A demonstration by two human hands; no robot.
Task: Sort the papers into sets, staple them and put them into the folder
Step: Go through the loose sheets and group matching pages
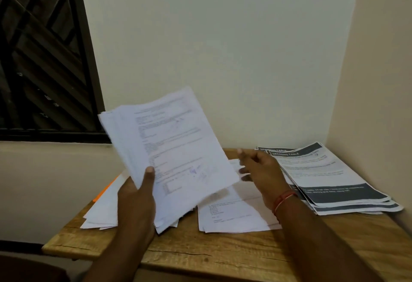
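1. Orange edge: peeking out from under the left pile. It is probably the folder, though too little is showing to be sure.
2. Left pile of white sheets: lying fanned and uneven on the wooden table. The sheets look light and limp, likely to slide over one another. They would be best gathered by pressing flat and squaring the edges.
3. Left hand: gripping the held sheaf at its lower edge. The thumb is pressing on the front page and the fingers are hidden behind. The sheaf is standing tilted above the table, its pages splaying at the upper left. It looks light but floppy and easily creased, so it is safest pinched along one edge and tapped square before stapling. Its print is blurred, with a bluish stamp-like mark showing low down, and nothing is readable.
4. Middle pile: lying flat, partly under the sheaf. The text is too small to read.
5. Right hand: hovering above the middle pile, just beside the sheaf's right edge. The fingers are relaxed and apart, holding nothing. A red thread band is circling the wrist.
6. Right stack of printed sheets: lying fanned in the table's corner by the wall, carrying dark header and footer bands. The heading is reading "DRESSING TABLE" and the rest is illegible.
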